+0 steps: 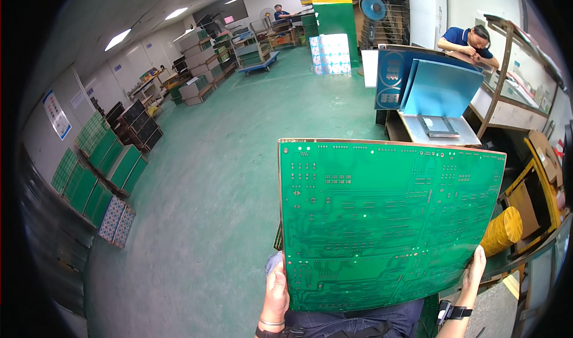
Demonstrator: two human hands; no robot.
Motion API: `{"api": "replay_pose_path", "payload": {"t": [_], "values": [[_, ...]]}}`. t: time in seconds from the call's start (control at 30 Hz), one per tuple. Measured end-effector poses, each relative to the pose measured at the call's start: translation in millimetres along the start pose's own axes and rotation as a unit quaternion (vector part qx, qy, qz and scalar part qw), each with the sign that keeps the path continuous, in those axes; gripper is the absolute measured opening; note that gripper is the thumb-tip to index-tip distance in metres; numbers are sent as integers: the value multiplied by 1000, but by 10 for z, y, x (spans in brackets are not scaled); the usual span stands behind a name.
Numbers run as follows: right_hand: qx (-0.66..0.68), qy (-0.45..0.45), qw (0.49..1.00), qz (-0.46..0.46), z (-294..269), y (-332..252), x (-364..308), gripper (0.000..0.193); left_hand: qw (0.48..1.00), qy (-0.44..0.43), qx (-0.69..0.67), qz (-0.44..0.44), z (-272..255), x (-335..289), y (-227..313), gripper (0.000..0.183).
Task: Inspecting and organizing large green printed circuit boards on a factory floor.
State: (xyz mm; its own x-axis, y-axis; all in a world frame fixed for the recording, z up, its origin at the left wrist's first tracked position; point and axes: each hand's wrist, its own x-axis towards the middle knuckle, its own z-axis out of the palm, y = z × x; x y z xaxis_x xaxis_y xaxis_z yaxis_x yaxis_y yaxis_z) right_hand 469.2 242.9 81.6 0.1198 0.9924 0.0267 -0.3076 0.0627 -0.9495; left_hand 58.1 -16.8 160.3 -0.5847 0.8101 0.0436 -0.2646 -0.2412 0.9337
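A large green circuit board [391,224] with copper-coloured edges is held up in front of me, tilted so that its broad face shows. My left hand [276,290] grips its lower left edge, thumb at the side and the other fingers hidden behind. At the lower right edge, my right hand [475,267] is closed on the board, its fingers partly out of sight. The board covers my lap in part. Past its left edge peeks a small bit of another dark green piece [278,237].
Beyond the board, blue panels [444,87] lean on a metal-topped stand [412,126]. A co-worker [471,44] leans there at the right. A yellow roll [504,230] is close by my right hand. Green panel stacks [98,144] line the left wall; a blue trolley [259,63] stands farther off.
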Motion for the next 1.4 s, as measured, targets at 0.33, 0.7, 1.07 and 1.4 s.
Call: {"api": "replay_pose_path", "payload": {"t": [0.33, 0.7, 1.07, 1.4], "values": [[-12, -19, 1000, 5, -99, 97, 69, 22, 1000, 15, 15, 6, -18, 17, -39, 72], [-10, -23, 1000, -1, -122, 102, 75, 20, 1000, 16, 9, 6, 30, 29, 33, 69], [-3, -7, 1000, 9, -45, 45, 24, 19, 1000, 22, 19, 6, 58, 15, 65, 66], [2, -2, 1000, 13, -73, 86, 57, 20, 1000, 16, 18, 4, 21, 22, 29, 65]]}}
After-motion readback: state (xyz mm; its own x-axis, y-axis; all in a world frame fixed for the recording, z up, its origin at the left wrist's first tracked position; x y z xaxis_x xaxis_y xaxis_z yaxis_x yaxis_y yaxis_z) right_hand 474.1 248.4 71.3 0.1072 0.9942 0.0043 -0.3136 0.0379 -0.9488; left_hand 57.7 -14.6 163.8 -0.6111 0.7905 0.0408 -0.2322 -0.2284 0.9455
